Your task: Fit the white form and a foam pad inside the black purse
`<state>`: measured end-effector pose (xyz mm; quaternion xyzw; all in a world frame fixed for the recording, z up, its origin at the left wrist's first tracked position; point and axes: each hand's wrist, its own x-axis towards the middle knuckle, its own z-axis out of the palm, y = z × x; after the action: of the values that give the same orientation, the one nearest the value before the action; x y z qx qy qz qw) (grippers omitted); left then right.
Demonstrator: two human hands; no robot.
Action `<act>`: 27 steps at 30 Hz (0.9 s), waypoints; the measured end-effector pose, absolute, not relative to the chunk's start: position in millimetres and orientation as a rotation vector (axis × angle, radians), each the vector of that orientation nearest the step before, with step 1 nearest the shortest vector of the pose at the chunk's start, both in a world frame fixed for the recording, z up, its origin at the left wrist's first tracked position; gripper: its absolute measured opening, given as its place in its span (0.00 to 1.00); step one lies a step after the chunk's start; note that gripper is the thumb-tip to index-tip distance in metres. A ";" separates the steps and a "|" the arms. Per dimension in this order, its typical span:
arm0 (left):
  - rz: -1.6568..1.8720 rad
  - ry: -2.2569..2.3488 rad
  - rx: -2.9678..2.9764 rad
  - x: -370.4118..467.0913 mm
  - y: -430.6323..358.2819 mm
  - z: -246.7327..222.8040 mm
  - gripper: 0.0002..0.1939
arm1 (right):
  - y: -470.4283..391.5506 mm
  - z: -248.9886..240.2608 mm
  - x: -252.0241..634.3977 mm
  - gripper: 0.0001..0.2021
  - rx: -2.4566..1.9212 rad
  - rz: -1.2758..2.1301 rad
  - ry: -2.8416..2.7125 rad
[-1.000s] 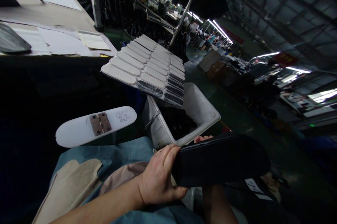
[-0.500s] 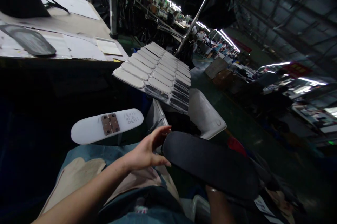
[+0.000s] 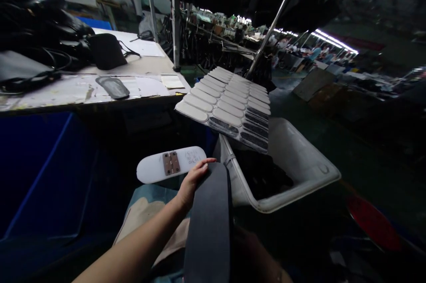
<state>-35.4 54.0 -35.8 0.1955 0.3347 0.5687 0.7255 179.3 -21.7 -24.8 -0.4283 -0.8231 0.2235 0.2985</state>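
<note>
The largest thing is the surface (image 3: 149, 63) at the left, its near edge crossing above a blue bin (image 3: 36, 163). A white bin (image 3: 299, 159) stands to the right with dark material inside. Above its far left corner slants a board (image 3: 229, 101) bearing rows of pale, long oval pieces, several dark ones towards its near right corner.

Smaller is the dark panel (image 3: 209, 225), long and round-ended, held upright in front of the person, just left of the white bin's left edge. A white panel (image 3: 149, 168) lies just beyond its upper left side. The right forearm (image 3: 261, 256) shows dimly beside the dark panel's right edge; the right hand is hidden, so its grip cannot be told.

The left hand (image 3: 193, 180) is at the dark panel's upper left corner, fingers reaching along the top end; how tightly its grip closes cannot be told. Near the surface's front edge lies a grey oval piece (image 3: 113, 87), with a paper (image 3: 172, 81) by the right corner. Smallest is a brown hinge (image 3: 171, 163) on the white panel.
</note>
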 end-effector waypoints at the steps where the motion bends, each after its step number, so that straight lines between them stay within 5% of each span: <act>1: 1.247 0.750 0.453 -35.7 53.2 -32.9 0.22 | -15.1 -28.9 187.2 0.09 -1.075 0.674 -2.236; 9: 1.290 0.964 0.768 -36.4 46.0 -10.2 0.17 | -10.2 21.6 194.7 0.19 -1.187 0.864 -1.946; 21: 1.428 0.994 0.884 -32.8 43.3 7.3 0.20 | -20.7 46.0 146.6 0.17 -1.186 0.196 -2.114; 27: 1.470 0.923 0.850 -33.4 35.1 25.3 0.19 | -10.4 56.8 143.3 0.21 -1.231 0.323 -2.102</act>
<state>-33.4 35.1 25.3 0.3618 0.3929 0.6259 0.5684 143.3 -10.4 56.8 -0.4718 -0.8059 0.1239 0.3354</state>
